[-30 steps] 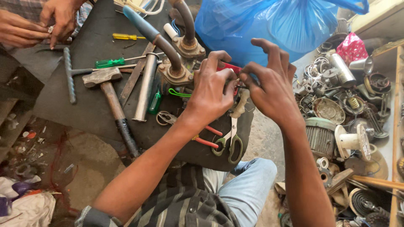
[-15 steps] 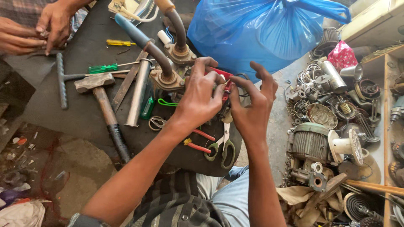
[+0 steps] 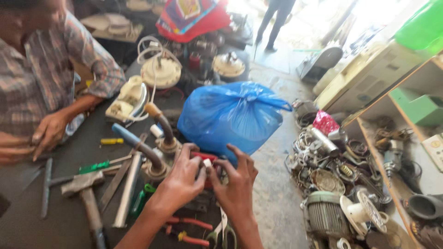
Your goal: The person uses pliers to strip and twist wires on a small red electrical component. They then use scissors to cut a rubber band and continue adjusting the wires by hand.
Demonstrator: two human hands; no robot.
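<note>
**Both hands closing on a small red part at the workbench**

A dark workbench [image 3: 69,221] is stretching across the left of the room, and a knotted blue plastic bag [image 3: 230,117] is bulging at its far edge. To the right, a heap of scrap motor parts [image 3: 341,184] is spreading over the concrete floor. Another person in a checked shirt [image 3: 41,83] is sitting at the bench's left end, one hand [image 3: 48,133] resting on it. A hammer [image 3: 85,193] is lying near the front left, with a green-handled screwdriver [image 3: 94,166] just beyond it. Two upright handled fittings [image 3: 157,152] are standing just left of the worker's hands. Scissors [image 3: 224,233] are lying below the wrists, beside red-handled pliers [image 3: 187,230].

The left hand [image 3: 182,182] and right hand [image 3: 237,184] are meeting in front of the blue bag, fingers curled and pinching a small red part [image 3: 205,161] between them, held just above the bench.
</note>
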